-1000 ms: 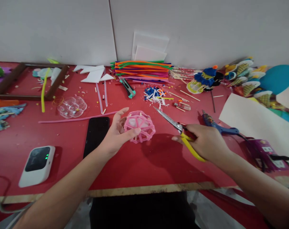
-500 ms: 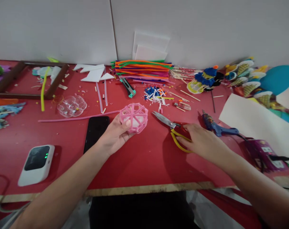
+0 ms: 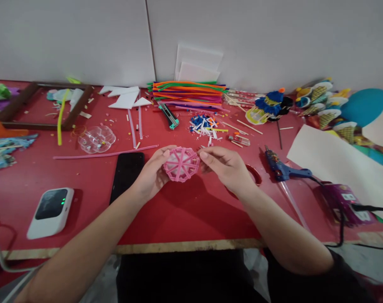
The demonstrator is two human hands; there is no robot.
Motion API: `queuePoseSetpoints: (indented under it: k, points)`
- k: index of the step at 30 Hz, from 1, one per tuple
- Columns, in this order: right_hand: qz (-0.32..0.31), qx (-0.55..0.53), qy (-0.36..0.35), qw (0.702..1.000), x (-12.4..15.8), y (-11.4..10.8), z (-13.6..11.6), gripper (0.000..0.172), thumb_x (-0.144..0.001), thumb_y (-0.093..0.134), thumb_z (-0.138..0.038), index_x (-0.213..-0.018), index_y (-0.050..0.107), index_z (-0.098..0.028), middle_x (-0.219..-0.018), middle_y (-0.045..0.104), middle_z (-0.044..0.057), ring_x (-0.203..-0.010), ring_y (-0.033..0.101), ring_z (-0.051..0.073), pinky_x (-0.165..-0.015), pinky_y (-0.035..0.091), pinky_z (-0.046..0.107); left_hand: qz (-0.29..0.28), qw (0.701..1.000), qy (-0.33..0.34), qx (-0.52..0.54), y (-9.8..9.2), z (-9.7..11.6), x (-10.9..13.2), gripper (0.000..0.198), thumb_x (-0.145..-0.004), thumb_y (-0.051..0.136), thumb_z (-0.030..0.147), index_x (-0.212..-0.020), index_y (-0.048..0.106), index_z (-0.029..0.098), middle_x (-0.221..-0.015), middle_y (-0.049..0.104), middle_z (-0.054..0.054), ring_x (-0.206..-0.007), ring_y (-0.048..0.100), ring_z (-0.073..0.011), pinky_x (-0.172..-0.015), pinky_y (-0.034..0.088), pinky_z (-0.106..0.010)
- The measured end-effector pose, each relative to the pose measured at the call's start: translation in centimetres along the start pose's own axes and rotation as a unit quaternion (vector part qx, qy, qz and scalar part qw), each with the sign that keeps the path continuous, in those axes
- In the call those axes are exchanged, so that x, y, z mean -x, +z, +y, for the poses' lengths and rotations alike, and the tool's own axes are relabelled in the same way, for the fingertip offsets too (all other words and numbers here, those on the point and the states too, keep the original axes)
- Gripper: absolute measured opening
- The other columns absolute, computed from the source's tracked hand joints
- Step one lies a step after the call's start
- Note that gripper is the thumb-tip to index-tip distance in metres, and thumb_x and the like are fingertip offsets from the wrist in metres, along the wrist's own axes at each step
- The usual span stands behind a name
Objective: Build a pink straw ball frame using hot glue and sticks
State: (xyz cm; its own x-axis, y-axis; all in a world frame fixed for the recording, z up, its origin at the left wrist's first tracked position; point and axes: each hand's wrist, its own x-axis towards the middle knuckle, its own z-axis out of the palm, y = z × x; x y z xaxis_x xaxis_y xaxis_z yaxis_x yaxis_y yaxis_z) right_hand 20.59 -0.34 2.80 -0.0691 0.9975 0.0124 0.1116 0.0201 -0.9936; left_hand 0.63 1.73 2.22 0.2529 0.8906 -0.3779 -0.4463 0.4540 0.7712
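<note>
A round pink openwork frame (image 3: 180, 165), with strips that look like pipe cleaners crossing at its middle and something whitish inside, is held above the red table. My left hand (image 3: 153, 170) is closed on its left side, thumb on top. At the right rim my right hand (image 3: 226, 166) pinches with thumb and fingers bent, its fingertips partly hidden. Under and beyond that hand lie scissors, mostly covered, with a red handle loop (image 3: 254, 174) showing. A black phone (image 3: 127, 174) lies beside my left wrist.
A blue glue gun (image 3: 282, 168) with a cord rests at the right. Behind are a bundle of pipe cleaners (image 3: 188, 93), a utility knife (image 3: 169, 116) and cut scraps (image 3: 205, 125). A white device (image 3: 50, 214) sits at front left; the table edge (image 3: 191, 246) is near.
My right hand has let go of the scissors and moved left to the pink frame. The frame has shifted slightly right and down in my left hand.
</note>
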Motion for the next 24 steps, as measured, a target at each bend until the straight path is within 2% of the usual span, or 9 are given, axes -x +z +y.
queuePoseSetpoints:
  k: [5, 7, 10, 12, 16, 19, 24]
  points:
    - [-0.014, -0.077, 0.036, 0.996, 0.3, 0.0, 1.5, 0.040, -0.078, 0.078, -0.060, -0.077, 0.070, -0.021, -0.060, 0.058, -0.005, -0.047, 0.054, 0.010, -0.047, 0.051, 0.026, -0.033, 0.996, 0.028, -0.083, -0.3, -0.4, 0.0, 0.044, -0.072, 0.089, 0.038, -0.108, 0.070, 0.021, -0.105, 0.075, -0.005, -0.081, 0.071, -0.0164, -0.066, 0.057, -0.023]
    - [-0.019, -0.110, 0.052, 0.992, 0.4, -0.1, 2.0, 0.039, -0.076, 0.080, -0.059, -0.075, 0.070, -0.021, -0.057, 0.058, -0.005, -0.048, 0.055, 0.010, -0.047, 0.052, 0.026, -0.038, 0.993, 0.038, -0.106, -0.4, -0.5, 0.0, 0.051, -0.071, 0.090, 0.040, -0.113, 0.067, 0.021, -0.110, 0.074, -0.006, -0.086, 0.071, -0.0173, -0.071, 0.057, -0.024]
    - [-0.008, -0.162, 0.062, 0.985, 0.3, 0.0, 2.5, 0.039, -0.074, 0.082, -0.058, -0.075, 0.070, -0.021, -0.059, 0.061, -0.005, -0.051, 0.058, 0.011, -0.053, 0.057, 0.028, -0.027, 0.989, 0.076, -0.123, -0.7, -0.9, -0.2, 0.057, -0.072, 0.088, 0.052, -0.115, 0.064, 0.023, -0.116, 0.072, -0.007, -0.089, 0.070, -0.0169, -0.072, 0.055, -0.025]
    - [0.011, -0.192, 0.061, 0.979, 0.2, 0.2, 2.7, 0.040, -0.072, 0.083, -0.058, -0.074, 0.070, -0.021, -0.060, 0.063, -0.004, -0.053, 0.060, 0.011, -0.056, 0.060, 0.028, 0.001, 0.983, 0.118, -0.143, -1.1, -1.3, -0.6, 0.053, -0.074, 0.083, 0.058, -0.109, 0.065, 0.022, -0.118, 0.071, -0.007, -0.090, 0.069, -0.0165, -0.074, 0.055, -0.026]
    - [0.049, -0.232, 0.071, 0.969, 0.0, 0.5, 2.8, 0.042, -0.064, 0.089, -0.058, -0.071, 0.071, -0.021, -0.059, 0.065, -0.004, -0.053, 0.060, 0.010, -0.055, 0.061, 0.027, 0.042, 0.961, 0.185, -0.201, -1.8, -1.9, -1.3, 0.041, -0.078, 0.081, 0.056, -0.095, 0.069, 0.021, -0.113, 0.071, -0.005, -0.092, 0.067, -0.0166, -0.086, 0.053, -0.030]
    - [0.065, -0.255, 0.095, 0.960, 0.0, 0.7, 2.8, 0.043, -0.060, 0.091, -0.057, -0.069, 0.069, -0.021, -0.057, 0.063, -0.005, -0.050, 0.059, 0.010, -0.051, 0.061, 0.026, 0.027, 0.953, 0.185, -0.237, -1.9, -1.9, -1.3, 0.038, -0.081, 0.076, 0.056, -0.094, 0.072, 0.021, -0.098, 0.074, -0.004, -0.090, 0.067, -0.0187, -0.088, 0.052, -0.033]
    - [0.042, -0.275, 0.139, 0.950, -0.2, 0.9, 3.1, 0.046, -0.059, 0.092, -0.056, -0.066, 0.065, -0.020, -0.052, 0.060, -0.006, -0.046, 0.058, 0.010, -0.046, 0.059, 0.025, 0.029, 0.936, 0.175, -0.302, -1.9, -1.5, -1.1, 0.036, -0.082, 0.073, 0.055, -0.087, 0.074, 0.019, -0.086, 0.074, -0.003, -0.082, 0.066, -0.0195, -0.082, 0.052, -0.033]
